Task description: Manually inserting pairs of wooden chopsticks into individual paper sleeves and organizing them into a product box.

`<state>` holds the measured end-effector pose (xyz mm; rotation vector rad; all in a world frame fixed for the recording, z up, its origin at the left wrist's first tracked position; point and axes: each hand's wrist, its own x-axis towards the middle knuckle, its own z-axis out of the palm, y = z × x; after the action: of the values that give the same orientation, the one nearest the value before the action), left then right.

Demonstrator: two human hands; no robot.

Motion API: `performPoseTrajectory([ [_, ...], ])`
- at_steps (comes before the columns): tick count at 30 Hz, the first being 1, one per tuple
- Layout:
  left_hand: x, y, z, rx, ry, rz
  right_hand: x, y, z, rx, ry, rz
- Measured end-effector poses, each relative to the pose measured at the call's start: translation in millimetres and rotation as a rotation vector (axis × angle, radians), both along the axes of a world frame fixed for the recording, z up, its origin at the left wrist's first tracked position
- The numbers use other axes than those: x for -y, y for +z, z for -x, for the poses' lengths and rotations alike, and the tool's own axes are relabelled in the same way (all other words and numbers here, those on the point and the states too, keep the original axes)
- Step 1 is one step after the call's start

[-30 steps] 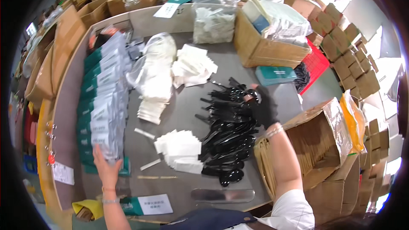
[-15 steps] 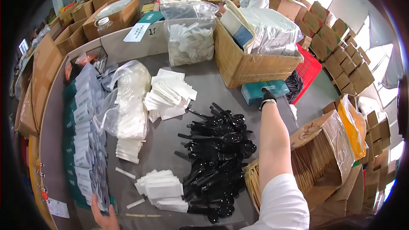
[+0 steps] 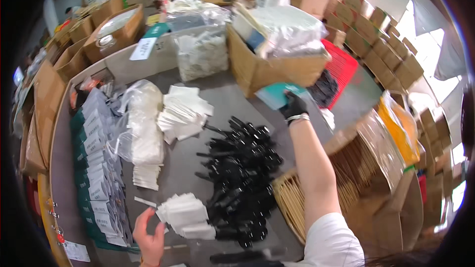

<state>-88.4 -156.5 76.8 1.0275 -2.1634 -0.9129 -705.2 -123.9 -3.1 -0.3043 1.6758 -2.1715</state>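
Left hand [image 3: 150,236], splayed, now by white packets [image 3: 184,217] — right hand [image 3: 295,108] (arm [image 3: 314,168] outstretched) clasping teal packet [image 3: 278,90]

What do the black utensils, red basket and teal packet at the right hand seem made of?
Black utensils: probably plastic, glossy, with bright highlights. Red basket: likely moulded plastic; its colour is even, its wall perforated. Teal packet at the right hand: perhaps smooth plastic film, with a paler, translucent-looking part; blur leaves paper possible.

Grey tbl [image 3: 185,168] w/ low back wall [image 3: 169,52], grey flr [image 3: 365,83], bright windows [image 3: 447,89] far R, cardboard ctns [image 3: 372,35] stacked nearby.
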Motion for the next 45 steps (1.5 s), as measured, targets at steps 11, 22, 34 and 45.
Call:
performPoseTrajectory([
  [11,-130.0,14.2,56.1,-0.654,-0.28,-1.175,-247.8,110.3,-421.6,-0.326,0.712,-0.135],
  [22,-194.4,16.8,13.2,-0.53,-0.284,-1.363,-322.6,84.2,-466.7,-0.975,0.277,-0.34],
  [34,-167.9,-21.0,0.0,-1.082,0.047,-1.474,-527.6,-15.9,-497.9,-0.318,0.207,-0.972],
  [45,-170.0,-22.8,-59.1,-1.25,0.208,-1.35,-608.2,-109.4,-435.3,-0.389,0.774,-1.767],
])
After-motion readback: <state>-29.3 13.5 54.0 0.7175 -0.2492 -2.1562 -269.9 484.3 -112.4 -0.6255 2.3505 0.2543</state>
